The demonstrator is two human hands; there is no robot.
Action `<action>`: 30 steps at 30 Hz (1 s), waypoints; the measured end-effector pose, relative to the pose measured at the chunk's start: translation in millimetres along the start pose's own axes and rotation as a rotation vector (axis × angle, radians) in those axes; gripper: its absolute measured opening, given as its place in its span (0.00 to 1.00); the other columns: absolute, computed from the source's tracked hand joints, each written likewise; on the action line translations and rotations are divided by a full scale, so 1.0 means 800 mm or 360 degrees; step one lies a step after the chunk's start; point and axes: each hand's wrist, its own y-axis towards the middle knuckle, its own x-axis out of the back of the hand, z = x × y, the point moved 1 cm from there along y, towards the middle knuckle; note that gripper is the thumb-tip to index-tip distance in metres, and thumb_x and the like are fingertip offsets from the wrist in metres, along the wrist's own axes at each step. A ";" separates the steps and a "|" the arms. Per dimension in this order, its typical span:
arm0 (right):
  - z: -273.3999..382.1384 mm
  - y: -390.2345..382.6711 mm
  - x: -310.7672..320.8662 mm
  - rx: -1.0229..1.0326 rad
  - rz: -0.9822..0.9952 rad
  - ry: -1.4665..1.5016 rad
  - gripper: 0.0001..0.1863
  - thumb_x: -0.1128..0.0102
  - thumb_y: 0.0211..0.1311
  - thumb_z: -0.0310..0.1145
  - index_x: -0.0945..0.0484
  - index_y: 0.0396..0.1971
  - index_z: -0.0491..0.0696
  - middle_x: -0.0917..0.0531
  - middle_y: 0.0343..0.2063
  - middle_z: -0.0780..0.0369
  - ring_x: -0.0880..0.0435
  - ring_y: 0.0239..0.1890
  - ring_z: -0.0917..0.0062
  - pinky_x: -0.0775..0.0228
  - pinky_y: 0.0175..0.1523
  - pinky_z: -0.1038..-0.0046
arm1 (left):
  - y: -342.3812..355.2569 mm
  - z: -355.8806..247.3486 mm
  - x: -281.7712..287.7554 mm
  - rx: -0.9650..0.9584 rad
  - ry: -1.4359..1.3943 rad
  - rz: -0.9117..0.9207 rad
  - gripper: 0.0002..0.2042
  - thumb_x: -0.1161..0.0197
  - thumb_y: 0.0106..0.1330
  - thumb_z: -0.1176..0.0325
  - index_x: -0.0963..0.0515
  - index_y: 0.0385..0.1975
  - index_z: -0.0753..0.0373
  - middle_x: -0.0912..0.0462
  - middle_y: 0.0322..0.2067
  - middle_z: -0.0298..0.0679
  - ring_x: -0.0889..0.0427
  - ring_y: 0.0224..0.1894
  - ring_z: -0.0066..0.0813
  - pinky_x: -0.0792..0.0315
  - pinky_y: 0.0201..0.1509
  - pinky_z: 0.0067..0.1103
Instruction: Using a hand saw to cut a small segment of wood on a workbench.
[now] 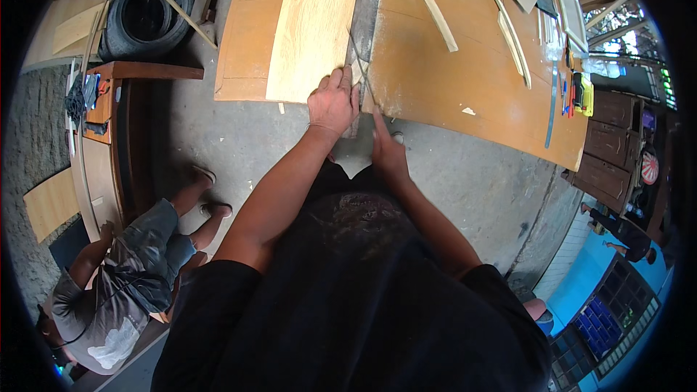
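At the near edge of the brown worktop [435, 80], my left hand [334, 105] presses down by the corner of a pale wood-grain board [314, 29]. Its fingers are closed against a small piece of pale wood [361, 72], partly hidden under them. My right hand [390, 154] is lower and just beyond the edge, closed round the near end of a thin dark blade-like tool [369, 89]. The tool slants up past my left fingertips, over a dark straight strip [369, 7]. Its handle is hidden in my grip.
Thin wooden strips [430, 7] lie across the worktop, with hand tools [579, 94] at its right end. A tyre [149, 13] and a wooden cabinet [109, 116] stand at left. One person [120, 283] sits at lower left; another person [628, 236] is far right.
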 end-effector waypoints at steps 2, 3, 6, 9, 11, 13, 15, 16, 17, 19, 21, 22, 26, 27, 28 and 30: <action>-0.020 -0.039 0.006 0.0000 0.0031 0.0024 0.32 0.51 0.70 0.27 0.43 0.73 0.55 0.20 0.28 0.43 0.18 0.31 0.48 0.28 0.36 0.54 | 0.000 -0.004 0.001 0.0026 -0.0020 -0.0002 0.22 0.40 0.64 0.60 0.25 0.55 0.65 0.23 0.47 0.40 0.20 0.43 0.39 0.20 0.40 0.33; -0.025 -0.051 0.009 -0.0043 0.0102 0.0097 0.32 0.51 0.70 0.27 0.44 0.73 0.55 0.20 0.29 0.44 0.18 0.32 0.48 0.28 0.37 0.54 | 0.002 -0.005 0.002 0.0025 0.0000 0.0001 0.22 0.40 0.64 0.60 0.25 0.55 0.65 0.23 0.47 0.41 0.20 0.43 0.39 0.20 0.40 0.33; -0.038 -0.065 0.005 -0.0054 0.0179 0.0222 0.33 0.51 0.69 0.26 0.46 0.74 0.55 0.20 0.31 0.44 0.18 0.35 0.48 0.27 0.39 0.55 | 0.000 -0.006 0.006 0.0037 0.0030 0.0041 0.23 0.40 0.64 0.60 0.26 0.56 0.64 0.24 0.47 0.42 0.20 0.43 0.40 0.20 0.41 0.33; -0.043 -0.060 0.005 0.0032 0.0259 0.0255 0.33 0.51 0.70 0.26 0.46 0.74 0.53 0.20 0.39 0.42 0.16 0.41 0.53 0.27 0.46 0.62 | -0.002 -0.005 0.005 0.0081 0.0065 0.0035 0.24 0.40 0.64 0.59 0.27 0.57 0.63 0.23 0.47 0.43 0.19 0.44 0.41 0.20 0.41 0.33; -0.044 -0.057 0.010 0.0115 0.0349 0.0237 0.33 0.52 0.71 0.26 0.49 0.74 0.48 0.20 0.45 0.39 0.17 0.48 0.51 0.27 0.54 0.64 | -0.003 -0.009 0.006 0.0111 0.0071 0.0035 0.24 0.40 0.63 0.58 0.28 0.58 0.62 0.23 0.48 0.45 0.19 0.46 0.44 0.20 0.43 0.35; -0.040 -0.053 0.019 0.0111 0.0420 0.0240 0.34 0.52 0.71 0.26 0.49 0.74 0.48 0.20 0.46 0.39 0.18 0.49 0.49 0.28 0.54 0.62 | -0.003 -0.013 0.009 0.0142 0.0109 0.0065 0.25 0.40 0.62 0.59 0.28 0.58 0.62 0.24 0.48 0.45 0.20 0.47 0.44 0.20 0.44 0.35; -0.050 -0.052 0.018 0.0202 0.0462 0.0237 0.35 0.52 0.70 0.26 0.50 0.74 0.48 0.21 0.47 0.37 0.20 0.50 0.44 0.29 0.55 0.57 | -0.003 -0.016 0.011 0.0231 0.0110 0.0167 0.26 0.39 0.61 0.59 0.30 0.59 0.62 0.24 0.50 0.46 0.21 0.50 0.44 0.21 0.46 0.36; -0.050 -0.052 0.022 0.0219 0.0461 0.0256 0.35 0.52 0.70 0.26 0.50 0.74 0.48 0.21 0.47 0.37 0.20 0.50 0.44 0.29 0.55 0.57 | -0.004 -0.016 0.013 0.0232 0.0135 0.0159 0.26 0.39 0.61 0.59 0.30 0.59 0.62 0.24 0.50 0.46 0.21 0.50 0.44 0.21 0.46 0.36; -0.051 -0.052 0.024 0.0233 0.0498 0.0285 0.34 0.53 0.70 0.26 0.50 0.74 0.48 0.21 0.47 0.37 0.20 0.50 0.45 0.29 0.56 0.57 | -0.006 -0.015 0.014 0.0248 0.0150 0.0175 0.26 0.40 0.62 0.58 0.30 0.60 0.61 0.24 0.50 0.46 0.21 0.50 0.44 0.21 0.46 0.36; -0.055 -0.051 0.027 0.0249 0.0534 0.0324 0.34 0.53 0.70 0.26 0.50 0.74 0.48 0.21 0.48 0.37 0.20 0.51 0.45 0.29 0.56 0.57 | -0.009 -0.015 0.017 0.0263 0.0175 0.0193 0.26 0.40 0.63 0.57 0.30 0.60 0.61 0.24 0.50 0.46 0.21 0.50 0.44 0.21 0.46 0.37; -0.059 -0.049 0.028 0.0512 0.0293 0.0270 0.34 0.54 0.70 0.26 0.49 0.74 0.48 0.22 0.48 0.37 0.20 0.50 0.45 0.28 0.55 0.57 | -0.010 -0.016 0.019 0.0229 0.0184 0.0188 0.27 0.42 0.65 0.56 0.31 0.62 0.61 0.24 0.50 0.45 0.21 0.49 0.44 0.21 0.46 0.37; -0.057 -0.048 0.030 0.0512 0.0292 0.0270 0.34 0.54 0.70 0.26 0.49 0.74 0.48 0.22 0.48 0.37 0.20 0.50 0.45 0.28 0.55 0.57 | -0.010 -0.015 0.016 0.0228 0.0184 0.0188 0.27 0.42 0.65 0.56 0.31 0.62 0.61 0.24 0.50 0.45 0.21 0.49 0.44 0.21 0.46 0.37; -0.052 -0.051 0.028 0.0325 0.0316 0.0189 0.32 0.55 0.71 0.27 0.47 0.73 0.48 0.21 0.48 0.38 0.19 0.48 0.46 0.27 0.54 0.57 | -0.010 -0.012 0.009 0.0203 0.0176 0.0175 0.28 0.43 0.68 0.54 0.32 0.63 0.65 0.24 0.49 0.44 0.21 0.48 0.43 0.20 0.43 0.35; -0.050 -0.053 0.025 0.0378 0.0238 0.0146 0.31 0.55 0.71 0.27 0.45 0.73 0.48 0.21 0.48 0.38 0.19 0.47 0.46 0.27 0.53 0.58 | -0.010 -0.011 0.008 0.0208 0.0184 0.0187 0.28 0.44 0.68 0.54 0.33 0.63 0.66 0.24 0.48 0.44 0.21 0.48 0.43 0.19 0.42 0.34; -0.043 -0.054 0.028 0.0361 0.0235 0.0127 0.31 0.55 0.71 0.27 0.45 0.73 0.48 0.21 0.48 0.38 0.19 0.47 0.46 0.27 0.53 0.58 | -0.010 -0.012 0.008 0.0201 0.0160 0.0194 0.28 0.44 0.68 0.54 0.33 0.63 0.66 0.24 0.48 0.44 0.21 0.48 0.43 0.19 0.42 0.34; -0.028 -0.059 0.033 0.0185 0.0276 0.0070 0.30 0.54 0.71 0.27 0.43 0.72 0.49 0.21 0.44 0.38 0.19 0.45 0.45 0.26 0.49 0.56 | -0.011 -0.012 0.007 0.0205 0.0206 0.0165 0.28 0.44 0.68 0.55 0.33 0.63 0.67 0.25 0.47 0.45 0.21 0.47 0.43 0.19 0.42 0.34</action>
